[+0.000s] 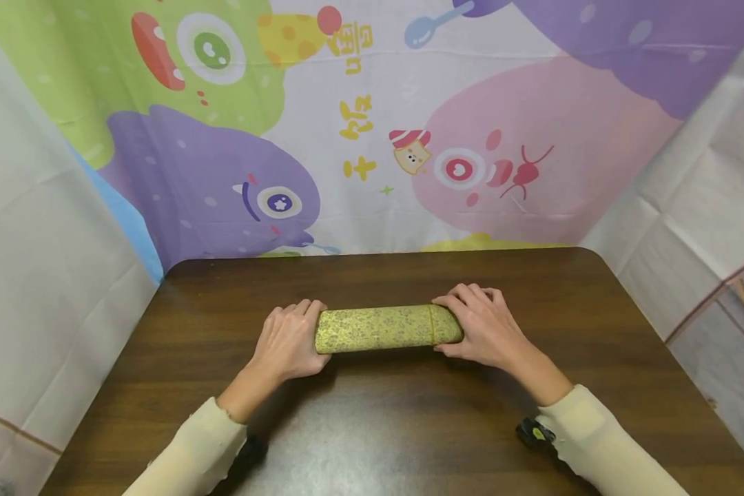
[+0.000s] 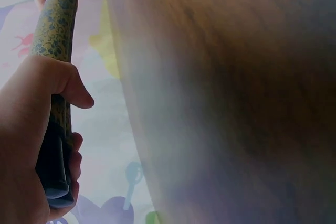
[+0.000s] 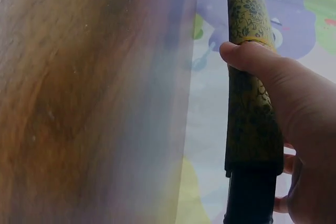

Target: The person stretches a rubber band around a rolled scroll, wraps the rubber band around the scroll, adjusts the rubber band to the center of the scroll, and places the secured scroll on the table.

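A long, narrow yellow-green case (image 1: 372, 329) with a floral pattern is held level across the middle of the table, between both hands. My left hand (image 1: 288, 341) grips its left end, thumb on the near side and fingers over the far side. Around the rounded right end curls my right hand (image 1: 480, 327), close to a thin yellow line across the case. In the left wrist view, a dark end of the case (image 2: 55, 19) shows inside the palm. The right wrist view also has a dark section below the pattern, beside the right hand (image 3: 310, 108).
The dark brown wooden table (image 1: 372, 434) has rounded far corners. Behind it hangs a cloth (image 1: 372, 220) printed with cartoon monsters, and pale sheets (image 1: 37, 275) flank both sides. A small black device (image 1: 534, 434) sits at the right sleeve.
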The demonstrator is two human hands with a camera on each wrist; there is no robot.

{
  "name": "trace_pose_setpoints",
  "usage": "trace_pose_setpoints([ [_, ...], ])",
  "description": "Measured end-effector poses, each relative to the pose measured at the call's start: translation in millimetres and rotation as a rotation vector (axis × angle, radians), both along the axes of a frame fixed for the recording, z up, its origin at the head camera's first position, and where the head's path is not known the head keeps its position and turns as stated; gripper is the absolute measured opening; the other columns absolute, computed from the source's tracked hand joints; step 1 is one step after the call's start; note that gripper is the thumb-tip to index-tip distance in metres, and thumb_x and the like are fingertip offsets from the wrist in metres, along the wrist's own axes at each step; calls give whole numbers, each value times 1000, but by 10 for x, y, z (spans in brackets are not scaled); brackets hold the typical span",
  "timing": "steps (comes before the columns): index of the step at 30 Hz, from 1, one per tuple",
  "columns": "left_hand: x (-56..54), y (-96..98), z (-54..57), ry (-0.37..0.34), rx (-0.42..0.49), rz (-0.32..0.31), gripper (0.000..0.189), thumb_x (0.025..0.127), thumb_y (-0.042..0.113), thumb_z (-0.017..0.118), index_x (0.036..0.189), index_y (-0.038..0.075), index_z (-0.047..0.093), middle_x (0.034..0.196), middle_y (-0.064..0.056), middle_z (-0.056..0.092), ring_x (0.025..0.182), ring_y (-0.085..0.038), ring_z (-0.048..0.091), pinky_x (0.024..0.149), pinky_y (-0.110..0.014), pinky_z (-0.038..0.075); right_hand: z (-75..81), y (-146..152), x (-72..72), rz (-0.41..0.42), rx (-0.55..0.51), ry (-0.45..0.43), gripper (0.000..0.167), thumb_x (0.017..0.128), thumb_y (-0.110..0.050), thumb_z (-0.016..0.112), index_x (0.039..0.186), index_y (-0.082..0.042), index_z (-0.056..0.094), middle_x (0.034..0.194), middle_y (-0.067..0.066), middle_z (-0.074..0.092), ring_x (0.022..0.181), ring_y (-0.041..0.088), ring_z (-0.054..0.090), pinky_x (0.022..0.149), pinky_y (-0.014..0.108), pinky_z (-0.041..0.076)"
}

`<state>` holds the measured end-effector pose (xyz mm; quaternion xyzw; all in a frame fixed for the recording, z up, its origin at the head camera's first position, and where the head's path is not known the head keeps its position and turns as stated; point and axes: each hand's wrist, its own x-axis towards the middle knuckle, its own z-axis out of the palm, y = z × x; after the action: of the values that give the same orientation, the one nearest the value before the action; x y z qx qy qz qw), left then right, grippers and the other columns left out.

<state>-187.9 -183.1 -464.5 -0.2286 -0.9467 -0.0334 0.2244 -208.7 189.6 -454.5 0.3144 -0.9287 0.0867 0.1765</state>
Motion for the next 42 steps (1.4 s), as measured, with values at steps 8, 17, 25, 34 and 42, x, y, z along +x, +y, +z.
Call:
trace_pose_setpoints([
  [8, -6, 38, 2, -11, 15, -6, 68, 60, 38, 99, 115, 10, 70, 96, -6, 76, 78, -30, 72, 63, -43, 54, 23, -80, 8, 28, 7, -2, 82, 70, -52, 105, 135, -12, 73, 126, 7, 71, 120, 32, 69, 103, 68, 54],
  [17, 21, 20, -9, 20, -3, 1, 68, 60, 43, 99, 113, 11, 69, 91, -4, 75, 73, -28, 71, 63, -42, 54, 28, -61, 15, 52, -12, 13, 82, 69, -50, 106, 134, -12, 74, 125, 7, 71, 117, 31, 70, 103, 67, 55],
  [25, 23, 14, 12, 76, -16, -20, 67, 58, 44, 98, 109, 13, 69, 85, -3, 73, 68, -28, 70, 60, -43, 55, 41, -45, 17, 44, -7, -7, 82, 67, -49, 108, 134, -14, 74, 124, 6, 70, 118, 31, 69, 105, 68, 53],
  [34, -21, 56, -14, 79, -24, -41, 63, 61, 45, 95, 109, 14, 69, 85, -2, 74, 69, -28, 70, 60, -41, 54, 3, -47, 27, 58, 1, -13, 85, 69, -54, 107, 137, -16, 74, 127, 7, 68, 119, 30, 69, 105, 68, 53],
  [42, -46, 19, -13, 58, 10, -23, 65, 58, 41, 97, 110, 13, 70, 87, -4, 74, 70, -29, 69, 60, -43, 54, 11, 14, -1, 32, -8, 14, 83, 67, -52, 108, 134, -14, 76, 125, 7, 68, 117, 31, 68, 105, 67, 53],
])
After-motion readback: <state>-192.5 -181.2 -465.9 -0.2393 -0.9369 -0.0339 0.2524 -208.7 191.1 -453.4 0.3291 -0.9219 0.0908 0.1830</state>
